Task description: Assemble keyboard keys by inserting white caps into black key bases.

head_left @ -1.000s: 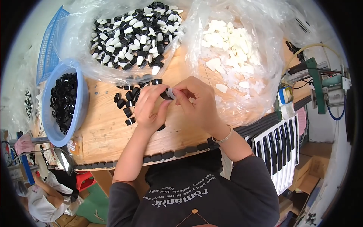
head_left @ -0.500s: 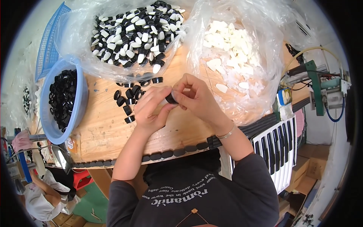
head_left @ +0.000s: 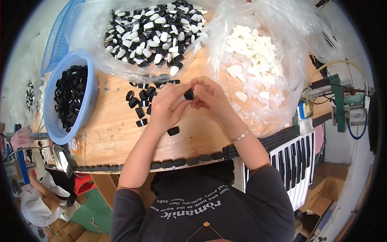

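Note:
Both my hands meet over the middle of the table, in front of the plastic bags. Between their fingertips is a small black ring-shaped cap (head_left: pixel 189 94). My left hand (head_left: pixel 166 105) grips it from the left, fingers above and thumb below. On the other side, the curled fingers of my right hand (head_left: pixel 211 99) press against the cap; whether they hold a second small piece is hidden. One loose black cap (head_left: pixel 173 131) lies on the wood just below my left hand. Several more black caps (head_left: pixel 143 95) are scattered to the left of that hand.
A clear bag at the back holds black caps with white oval pieces (head_left: pixel 157 36). Another bag to the right holds cream-white pieces (head_left: pixel 256 50). At left stands a blue basin (head_left: pixel 92 97) of black rings. A green-framed machine (head_left: pixel 336 103) is at right; another person (head_left: pixel 44 197) sits lower left.
The cap between my fingertips has moved up and slightly right, and my hands have shifted with it. A loose cap now shows below my left hand. The whole view has shifted a little.

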A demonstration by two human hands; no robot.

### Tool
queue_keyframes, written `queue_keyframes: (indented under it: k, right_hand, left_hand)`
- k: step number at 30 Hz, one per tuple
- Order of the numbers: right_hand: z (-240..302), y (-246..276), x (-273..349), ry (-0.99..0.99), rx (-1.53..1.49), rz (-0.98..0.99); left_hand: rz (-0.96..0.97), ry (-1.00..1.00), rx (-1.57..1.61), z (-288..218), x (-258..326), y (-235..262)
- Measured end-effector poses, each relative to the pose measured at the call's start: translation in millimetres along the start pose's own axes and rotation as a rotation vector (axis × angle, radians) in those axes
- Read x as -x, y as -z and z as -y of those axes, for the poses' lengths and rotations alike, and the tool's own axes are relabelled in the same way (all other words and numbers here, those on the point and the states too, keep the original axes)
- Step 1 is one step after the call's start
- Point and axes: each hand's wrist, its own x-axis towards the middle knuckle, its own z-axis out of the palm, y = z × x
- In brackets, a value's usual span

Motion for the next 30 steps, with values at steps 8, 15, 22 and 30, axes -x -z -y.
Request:
queue_keyframes:
  k: [8,15,22,30]
  right_hand:
    - [2.2,4.8,-4.9,0.203,0.161,-0.016]
    - [20.2,3.8,-1.5,0.125,0.323,0.023]
    - [64.1,-13.5,-50.0,0.173,0.619,0.054]
    - [51.6,-0.9,-90.3,0.456,1.036,0.175]
  left_hand:
    - [-0.016,0.510,0.314,10.6,7.2,2.6]
    - [0.092,0.385,0.079,7.8,-0.2,20.6]
    - [0.014,0.479,0.121,27.7,1.3,22.3]
    - [0.137,0.280,-0.325,25.6,2.7,34.5]
